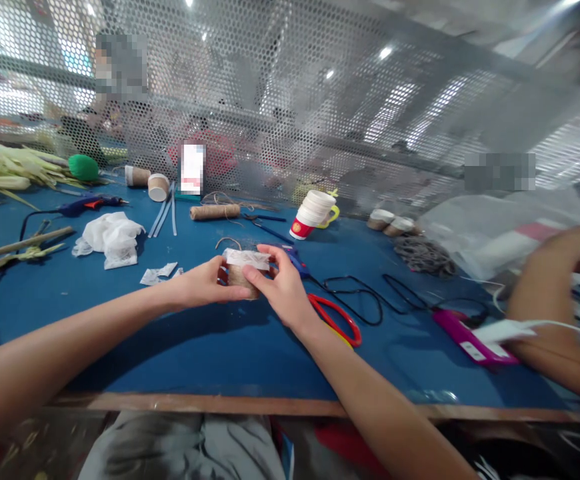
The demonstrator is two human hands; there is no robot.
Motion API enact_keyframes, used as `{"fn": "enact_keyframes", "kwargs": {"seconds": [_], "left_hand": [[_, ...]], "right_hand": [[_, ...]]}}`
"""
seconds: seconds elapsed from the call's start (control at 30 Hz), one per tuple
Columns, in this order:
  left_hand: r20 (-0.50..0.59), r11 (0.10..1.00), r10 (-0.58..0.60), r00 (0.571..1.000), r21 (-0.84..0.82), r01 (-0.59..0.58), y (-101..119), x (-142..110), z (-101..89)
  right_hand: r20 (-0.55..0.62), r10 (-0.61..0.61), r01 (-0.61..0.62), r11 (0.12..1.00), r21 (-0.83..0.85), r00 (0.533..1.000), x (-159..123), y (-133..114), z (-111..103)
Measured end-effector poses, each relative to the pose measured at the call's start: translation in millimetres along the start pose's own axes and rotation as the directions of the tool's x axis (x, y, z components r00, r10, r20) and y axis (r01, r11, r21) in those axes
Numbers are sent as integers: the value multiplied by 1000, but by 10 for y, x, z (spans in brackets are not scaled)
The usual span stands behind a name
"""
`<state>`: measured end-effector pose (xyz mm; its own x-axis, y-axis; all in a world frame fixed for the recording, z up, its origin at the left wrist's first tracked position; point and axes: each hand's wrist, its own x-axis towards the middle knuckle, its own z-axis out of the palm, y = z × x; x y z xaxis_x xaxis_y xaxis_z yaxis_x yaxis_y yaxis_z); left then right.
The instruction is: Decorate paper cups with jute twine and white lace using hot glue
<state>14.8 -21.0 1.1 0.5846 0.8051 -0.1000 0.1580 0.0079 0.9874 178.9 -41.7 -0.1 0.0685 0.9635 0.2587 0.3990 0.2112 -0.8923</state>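
Observation:
Both my hands meet over the middle of the blue table [220, 347]. My left hand [203, 283] grips the side of a small twine-wrapped cup [240, 277]. My right hand [280, 283] pinches a strip of white lace [247, 258] laid along the cup's rim, thumb and fingers closed on it. The cup stands between the two hands, partly hidden by my fingers.
Red-handled scissors [337, 320] lie right of my wrist beside a black cable [365, 300]. A twine spool [215, 212], stacked paper cups [315, 212], white cloth [113, 240] and a glue gun [87, 203] lie farther back. Another person's arm [545, 293] rests at the right, by a pink phone [465, 337].

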Motion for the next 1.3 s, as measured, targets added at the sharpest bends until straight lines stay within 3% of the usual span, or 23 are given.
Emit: {"fn": "enact_keyframes", "kwargs": {"seconds": [0.1,0.37,0.63,0.83,0.93,1.03,1.3], "left_hand": [[-23,985,74,997,-154,-76,-63,21,53],[72,980,4,997,-201,11,-26,7,-24],[108,983,16,994,-183,4,-14,-11,-9],[130,980,-11,991,-196,36,2,-22,-17],[111,987,-9,994,-157,26,15,-17,-15],[15,998,25,1000,-51,-24,12,-1,-19],[-107,973,137,985,199,-114,-70,25,-32]], "right_hand": [[16,-30,30,999,-27,999,-26,-37,9],[-32,-216,214,975,-65,976,30,11,-98],[-34,-147,149,987,54,989,27,64,-77],[-39,-227,227,974,-22,973,28,60,-79],[-32,-235,235,972,-28,971,38,63,-100],[8,-300,299,951,-79,954,36,32,-142],[57,-507,507,835,-212,860,-30,-102,-159]]}}
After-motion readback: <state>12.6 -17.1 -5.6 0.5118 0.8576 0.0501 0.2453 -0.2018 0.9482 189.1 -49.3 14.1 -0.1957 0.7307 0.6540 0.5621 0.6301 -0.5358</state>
